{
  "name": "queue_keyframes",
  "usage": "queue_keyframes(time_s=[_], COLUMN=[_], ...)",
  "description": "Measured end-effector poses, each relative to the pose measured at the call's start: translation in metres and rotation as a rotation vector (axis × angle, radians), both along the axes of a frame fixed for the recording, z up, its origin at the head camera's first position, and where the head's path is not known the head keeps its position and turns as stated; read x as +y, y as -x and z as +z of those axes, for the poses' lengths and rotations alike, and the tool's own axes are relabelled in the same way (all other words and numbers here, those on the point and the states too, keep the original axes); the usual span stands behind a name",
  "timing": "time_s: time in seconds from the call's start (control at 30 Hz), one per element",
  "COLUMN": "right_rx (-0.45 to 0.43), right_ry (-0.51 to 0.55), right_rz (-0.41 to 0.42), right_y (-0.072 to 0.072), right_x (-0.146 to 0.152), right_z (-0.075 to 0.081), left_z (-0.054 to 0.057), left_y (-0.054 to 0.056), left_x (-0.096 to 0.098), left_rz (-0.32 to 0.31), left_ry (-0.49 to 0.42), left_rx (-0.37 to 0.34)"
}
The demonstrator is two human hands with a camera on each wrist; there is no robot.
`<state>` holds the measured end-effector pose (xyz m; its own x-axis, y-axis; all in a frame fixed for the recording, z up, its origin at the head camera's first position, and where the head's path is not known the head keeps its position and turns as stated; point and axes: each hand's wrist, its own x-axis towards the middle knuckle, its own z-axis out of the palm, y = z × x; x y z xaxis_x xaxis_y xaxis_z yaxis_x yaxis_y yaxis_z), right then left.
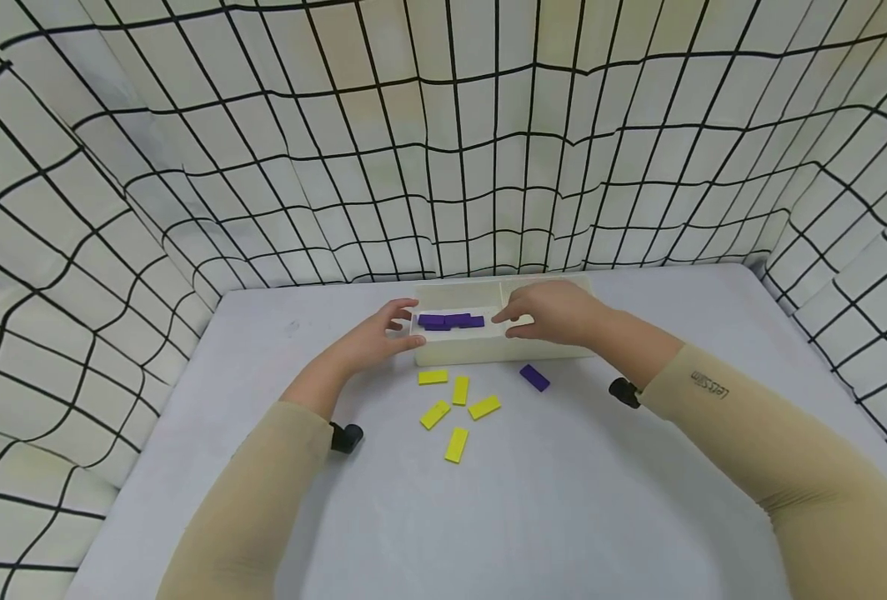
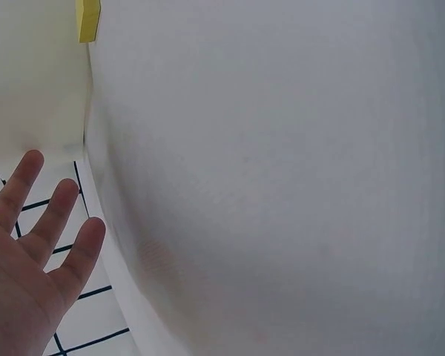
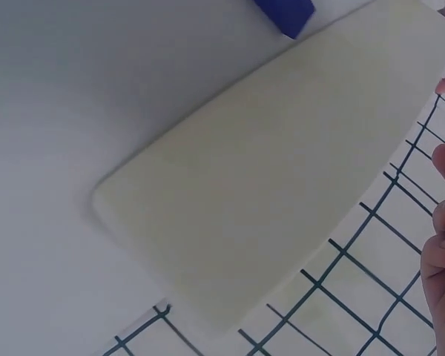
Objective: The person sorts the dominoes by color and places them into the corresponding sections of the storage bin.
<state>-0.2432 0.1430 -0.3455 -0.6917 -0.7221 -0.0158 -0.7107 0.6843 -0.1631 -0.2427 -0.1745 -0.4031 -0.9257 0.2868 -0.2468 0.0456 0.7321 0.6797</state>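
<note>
Nearest, yellow blocks (image 1: 456, 445) loose within reach; beyond, rightward, a purple block (image 1: 535, 377). Then a white box (image 1: 503, 351), with left hand (image 1: 368, 340) spread around its left end, seemingly for steadying; purple pile (image 1: 456, 319) inside, left; right hand (image 1: 556, 312) above, thumb and forefinger apart.

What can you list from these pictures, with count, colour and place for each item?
Table: one, white, below everything
Box: one, off-white, far side of the table
Inside blocks: several, purple, left part of the box; overlap hides the exact count
Loose block: one, purple, on the table in front of the box
Yellow blocks: five, yellow, on the table in front of the box
Grid lines: many, black, behind and beside the table
Wrist devices: two, black, one per wrist
Sleeves: two, tan, on the arms
Hands: two, bare, left hand at the box's left end, right hand over its right part
</note>
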Motion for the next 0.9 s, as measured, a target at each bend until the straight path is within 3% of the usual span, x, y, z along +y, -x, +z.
queue_keyframes(time_s=[0.53, 0.9], right_rx=[0.012, -0.031], right_ry=[-0.01, -0.047], right_rz=[0.025, 0.013], right_y=[-0.033, -0.042], right_x=[0.042, 0.04], right_z=[-0.022, -0.045], left_z=[-0.003, 0.0], left_y=[0.001, 0.0], left_x=[-0.002, -0.002], left_rz=[-0.005, -0.009], left_ry=[-0.017, -0.024], left_rx=[-0.001, -0.002])
